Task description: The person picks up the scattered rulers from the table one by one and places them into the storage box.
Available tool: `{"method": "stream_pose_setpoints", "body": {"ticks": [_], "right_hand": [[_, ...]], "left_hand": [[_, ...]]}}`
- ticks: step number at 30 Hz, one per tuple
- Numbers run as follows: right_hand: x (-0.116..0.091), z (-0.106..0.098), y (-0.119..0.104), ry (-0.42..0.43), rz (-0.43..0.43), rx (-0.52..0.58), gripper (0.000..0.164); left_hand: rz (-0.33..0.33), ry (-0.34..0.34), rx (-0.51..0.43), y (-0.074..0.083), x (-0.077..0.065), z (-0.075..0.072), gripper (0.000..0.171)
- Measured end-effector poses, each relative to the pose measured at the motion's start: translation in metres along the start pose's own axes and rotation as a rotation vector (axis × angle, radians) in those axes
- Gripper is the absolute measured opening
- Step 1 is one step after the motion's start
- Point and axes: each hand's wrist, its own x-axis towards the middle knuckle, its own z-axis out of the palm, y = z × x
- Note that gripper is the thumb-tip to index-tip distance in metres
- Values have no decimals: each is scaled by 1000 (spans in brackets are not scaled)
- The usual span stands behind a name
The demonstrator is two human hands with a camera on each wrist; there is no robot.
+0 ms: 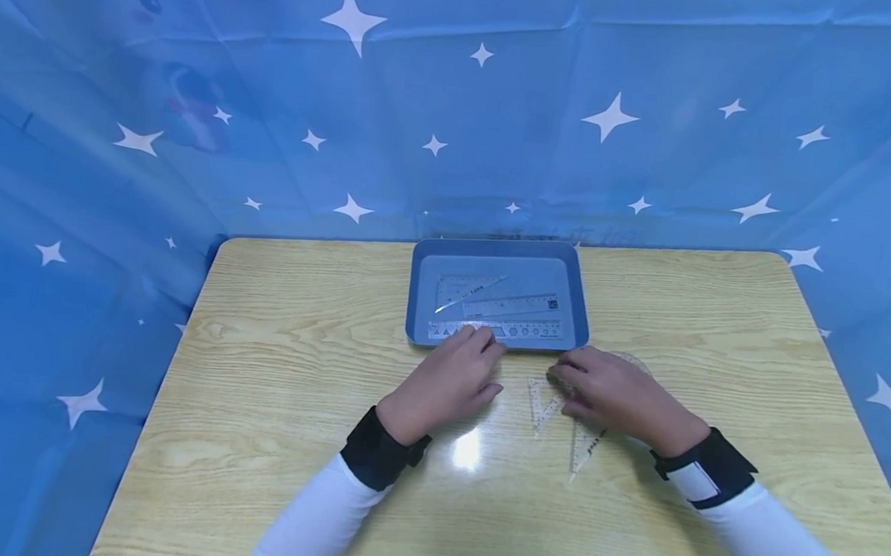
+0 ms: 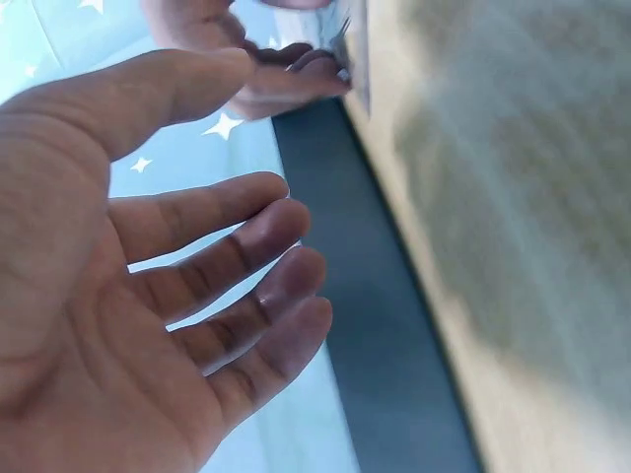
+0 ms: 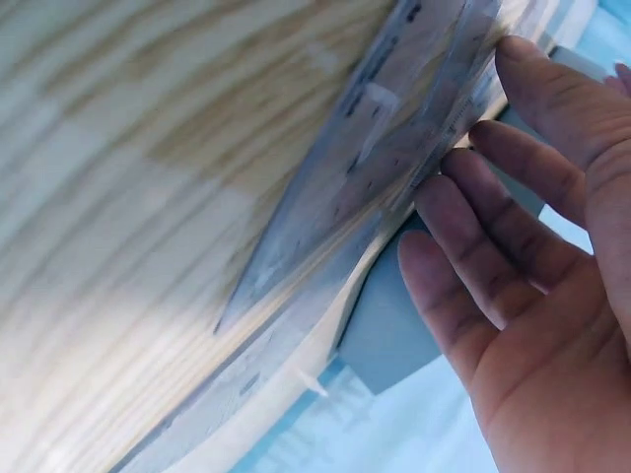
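Note:
My right hand (image 1: 612, 393) is low over the table, thumb and fingertips at the edges of a small clear set square (image 1: 537, 405), which they pinch. Under that hand a larger clear set square (image 1: 581, 454) lies partly hidden. A curved clear piece, perhaps a protractor (image 1: 633, 362), shows just behind the knuckles. My left hand (image 1: 448, 386) hovers at the front rim of a blue tray (image 1: 415, 297); its fingers (image 2: 286, 281) are loosely bent and hold nothing. Inside the tray are a clear ruler with cut-out shapes (image 1: 536, 331), a plain clear ruler (image 1: 519, 304) and another clear triangular piece (image 1: 452, 288).
The tray stands at the back of the light wooden table (image 1: 277, 370), near its far edge. A blue cloth with white stars (image 1: 392, 126) hangs behind and at the sides. A bright light reflection (image 1: 466, 449) sits between the forearms.

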Motion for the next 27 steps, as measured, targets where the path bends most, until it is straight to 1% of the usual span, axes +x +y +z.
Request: {"method": "stream_pose_setpoints", "body": {"ticks": [2,4,10,14,17,19,24,27], "right_hand": [[0,2,-1,-39,25,-12,49],[0,4,-3,-55,36,-24,48],[6,4,-9,-44,37,-23,34],[11,4,-13,-51,45,-27,33],[14,6,-16,-48,54,-44,33],[15,8,-17,-48,59,-57,33],[19,13,-22,-53,45,-77,32],[21,15,-24,-56,45,-69,33]], "left_hand": [[1,-8,-5,2,-1,2,38],[0,-22,-5,4,-1,4,40],[-9,-63,-12,8,-3,12,42],[-9,-95,-41,9,-6,18,43],[-15,-113,-69,11,-7,24,41],[-34,-134,-92,11,-6,29,41],[-87,-186,-123,14,-6,43,46],[-96,-187,-127,16,-4,47,50]]}}
